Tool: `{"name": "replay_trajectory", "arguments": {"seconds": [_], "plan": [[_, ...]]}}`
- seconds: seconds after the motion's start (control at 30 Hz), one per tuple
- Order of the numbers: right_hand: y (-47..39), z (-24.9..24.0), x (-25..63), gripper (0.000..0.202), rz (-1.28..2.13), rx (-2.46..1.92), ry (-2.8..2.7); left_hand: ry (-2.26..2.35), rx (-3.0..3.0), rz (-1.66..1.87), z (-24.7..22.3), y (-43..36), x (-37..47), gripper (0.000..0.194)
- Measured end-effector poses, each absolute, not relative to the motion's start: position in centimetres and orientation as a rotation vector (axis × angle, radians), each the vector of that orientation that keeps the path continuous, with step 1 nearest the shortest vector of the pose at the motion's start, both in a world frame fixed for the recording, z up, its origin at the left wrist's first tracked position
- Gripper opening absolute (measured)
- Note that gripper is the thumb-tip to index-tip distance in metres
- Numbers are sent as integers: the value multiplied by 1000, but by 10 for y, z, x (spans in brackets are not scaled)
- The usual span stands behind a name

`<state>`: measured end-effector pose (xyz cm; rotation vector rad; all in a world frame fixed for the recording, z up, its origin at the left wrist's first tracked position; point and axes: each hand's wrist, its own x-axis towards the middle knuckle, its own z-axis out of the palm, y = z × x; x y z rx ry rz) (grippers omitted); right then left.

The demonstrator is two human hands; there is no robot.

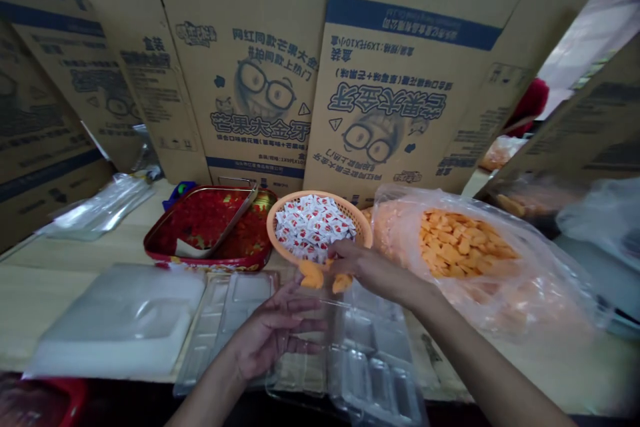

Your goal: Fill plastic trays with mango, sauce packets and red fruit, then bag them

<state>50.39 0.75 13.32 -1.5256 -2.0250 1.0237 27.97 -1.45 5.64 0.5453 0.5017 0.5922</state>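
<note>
My left hand (280, 330) is open, palm turned up and fingers apart, above clear plastic blister trays. My right hand (363, 268) is closed at the front rim of an orange plastic basket (367, 235), which is full of small white-and-red wrapped packets (313, 220). Two soft orange candy pieces show at the right hand: one orange candy (343, 282) under its fingers, the other candy (311, 275) between the two hands, near the left fingertips. How the fingers grip them is partly hidden. Below lies a clear compartment tray (373, 370).
A large plastic bag of orange candies (463, 243) lies open at right. At left stand a red tin tray (210, 260) with a metal blade-like tool (233, 220) and a stack of clear plastic sheets (115, 320). Tall cardboard boxes (250, 80) wall off the back.
</note>
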Motion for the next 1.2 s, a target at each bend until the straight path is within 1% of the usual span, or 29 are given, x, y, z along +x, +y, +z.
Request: {"name": "replay_trajectory", "arguments": {"seconds": [0.13,0.23,0.33,0.4,0.47,0.5,0.53,0.6,0.63,0.67,0.77,0.8,0.9,1.03,1.13,1.2], "plan": [[8,127,486,21,1081,-1504,-1971,503,520,628,52,-14,270,57],[8,122,477,21,975,-1296,-2092,517,490,654,48,-14,262,54],[22,112,479,21,763,-1155,-2203,532,472,684,45,-14,250,55],[43,101,485,24,564,-1312,-2152,533,469,710,41,-15,238,54],[69,87,490,25,442,-1628,-2087,522,477,743,36,-16,226,55],[82,80,491,26,434,-1770,-2081,510,483,762,34,-16,219,57],[94,74,491,32,452,-1871,-2095,497,486,781,31,-16,213,59],[112,62,485,48,504,-1928,-2139,479,479,821,27,-17,202,63],[119,57,481,51,516,-1912,-2153,482,469,839,25,-17,197,65],[124,53,476,48,520,-1904,-2161,493,456,855,24,-17,193,66],[132,45,468,27,527,-1899,-2136,533,429,896,21,-18,182,66],[133,44,469,24,534,-1908,-2109,538,425,903,20,-18,179,65],[132,46,478,23,575,-1954,-1973,529,419,910,17,-17,172,60],[125,53,491,18,662,-1974,-1776,510,420,908,12,-15,169,60],[120,56,492,10,717,-1951,-1675,484,418,904,10,-14,170,58],[118,57,490,10,757,-1930,-1606,466,424,901,9,-14,170,58]]}}
